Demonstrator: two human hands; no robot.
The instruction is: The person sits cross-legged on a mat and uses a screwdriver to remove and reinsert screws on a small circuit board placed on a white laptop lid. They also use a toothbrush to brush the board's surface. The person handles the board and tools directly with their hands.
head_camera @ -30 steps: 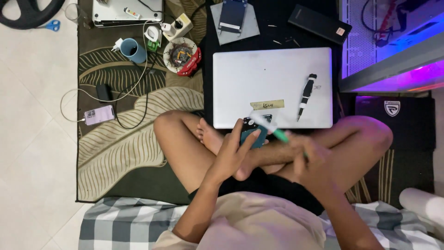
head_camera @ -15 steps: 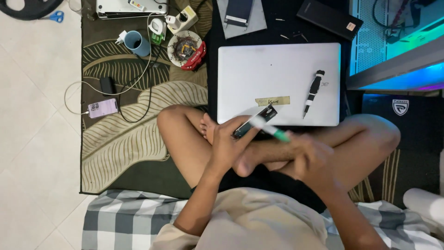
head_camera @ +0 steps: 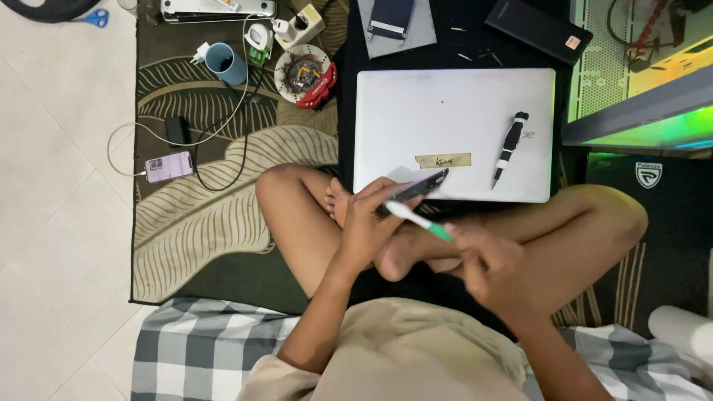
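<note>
The person sits cross-legged on a patterned rug (head_camera: 215, 245), bare knees spread wide. The left hand (head_camera: 368, 223) is closed around a slim dark phone (head_camera: 416, 188), flat and glossy, tilted with its far end just over the near edge of a closed laptop (head_camera: 453, 119). The right hand (head_camera: 490, 263) pinches a thin tool (head_camera: 420, 220) with a white shaft and a green grip; its white tip lies against the near end of the phone, right by the left fingers.

The laptop is a smooth, matte silver slab with rounded corners, lying on a black mat (head_camera: 345, 96). A strip of tan tape (head_camera: 443, 160) sticks to its lid, and a black-handled screwdriver (head_camera: 509, 145) with a fine metal tip rests on it near the right edge, well apart from both hands.

Beyond the laptop lie a dark rectangular device on a grey plate (head_camera: 394, 22) and a flat black box (head_camera: 538, 30). On the rug, which is dark with pale leaf shapes, stand a blue mug (head_camera: 226, 63), a round white dish (head_camera: 304, 74) with small parts and something red in it, a lilac phone (head_camera: 168, 166) on a white cable, and a small black block (head_camera: 177, 130). A soft grey-and-white checked cloth (head_camera: 200, 349) lies under the person. To the right is a perforated white case (head_camera: 609, 52), lit green inside.
</note>
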